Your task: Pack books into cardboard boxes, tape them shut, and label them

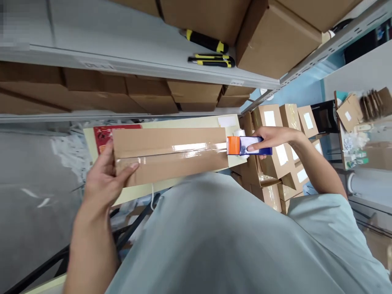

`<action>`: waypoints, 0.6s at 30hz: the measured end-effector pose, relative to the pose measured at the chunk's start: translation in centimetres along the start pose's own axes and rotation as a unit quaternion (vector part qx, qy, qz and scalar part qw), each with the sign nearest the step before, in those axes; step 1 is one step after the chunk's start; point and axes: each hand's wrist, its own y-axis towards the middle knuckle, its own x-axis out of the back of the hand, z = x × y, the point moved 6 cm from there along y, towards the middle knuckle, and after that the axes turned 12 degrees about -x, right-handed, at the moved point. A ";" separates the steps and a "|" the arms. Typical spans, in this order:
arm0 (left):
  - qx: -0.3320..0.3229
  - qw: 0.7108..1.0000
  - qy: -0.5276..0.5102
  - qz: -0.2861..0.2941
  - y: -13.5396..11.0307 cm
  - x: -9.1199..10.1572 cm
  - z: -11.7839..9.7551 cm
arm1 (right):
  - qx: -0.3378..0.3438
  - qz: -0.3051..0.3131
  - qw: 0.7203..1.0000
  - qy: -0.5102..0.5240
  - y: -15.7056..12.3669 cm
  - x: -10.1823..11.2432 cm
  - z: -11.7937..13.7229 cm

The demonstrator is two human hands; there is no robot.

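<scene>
- One long cardboard box [165, 169] lying crosswise in front of the body, over a pale yellow worktop [196, 123]; cannot tell whether resting flat or slightly lifted.
- Left hand [104, 175] clamped on the box's left end, with thumb pressed on the top face and fingers wrapped round the end.
- Right hand [263, 139] closed round a blue tape dispenser [243, 145] (orange at the front), with that orange front right at the box's right end.
- Shiny clear tape [196, 148] along part of the lengthwise seam on top, reaching toward the dispenser.
- Partly covered by the box's far left corner: a red printed sheet [101, 136].
- Above the worktop, on a grey shelf [122, 28]: two black-and-yellow utility knives [214, 61], side by side, just left of a large carton [278, 41].
- Below that shelf, a row of brown boxes [196, 93].
- To the right, near the dispenser, stacked cartons [269, 163], several with white labels.
</scene>
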 end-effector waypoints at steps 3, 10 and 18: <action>0.080 0.995 -0.055 -0.015 0.3 -0.5 0.3 | 0.004 0.018 1.000 0.018 0.0 0.6 -2.7; 0.085 0.995 -0.036 -0.045 0.6 -1.2 -1.8 | 0.023 0.032 0.999 0.028 2.4 0.9 -5.3; 0.095 0.994 -0.005 -0.057 0.3 -2.2 -3.7 | 0.030 0.033 0.998 0.034 4.3 2.1 -8.8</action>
